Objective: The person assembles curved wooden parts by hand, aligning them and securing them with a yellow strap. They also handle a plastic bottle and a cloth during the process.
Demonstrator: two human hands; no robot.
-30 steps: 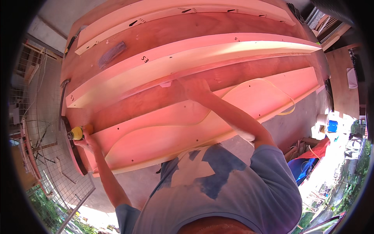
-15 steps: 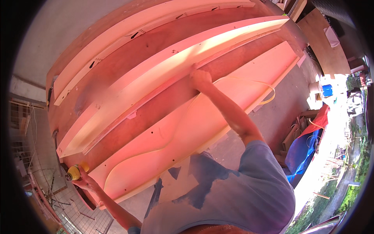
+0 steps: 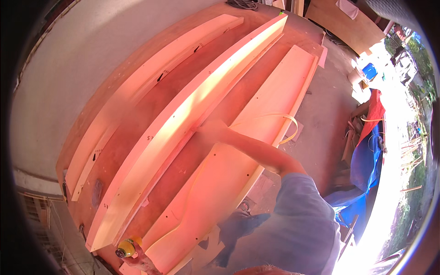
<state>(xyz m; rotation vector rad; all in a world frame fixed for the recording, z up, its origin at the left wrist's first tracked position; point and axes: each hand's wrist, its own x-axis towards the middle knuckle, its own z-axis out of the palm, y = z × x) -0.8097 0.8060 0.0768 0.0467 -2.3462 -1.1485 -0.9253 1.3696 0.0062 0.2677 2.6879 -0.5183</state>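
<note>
My left hand [image 3: 145, 263], partly cut off by the lower edge, is closed around a yellow bottle-like thing [image 3: 129, 247] with a dark round end, at the near end of the boards. My right hand [image 3: 213, 131] reaches across to the foot of the middle curved board [image 3: 158, 142], where a narrow strip runs along its base. Motion smears its fingers, and anything in them is hidden. Below that arm lies a long pale panel [image 3: 229, 183] with small dark holes. A thin yellowish flexible band [image 3: 181, 215] winds over it, looping past its edge beyond my forearm.
Another curved board [image 3: 133, 94] with dark marks lies farther left on the brown sheet [image 3: 156, 110]. A plain wall [image 3: 59, 101] rises at the left. At right are a blue and red tarp [image 3: 364, 160], timber pieces and a blue container [image 3: 369, 71].
The whole view has turned, so the boards now run more steeply. My right hand remains at the middle board's foot, and my left hand still holds the yellow thing at the near end.
</note>
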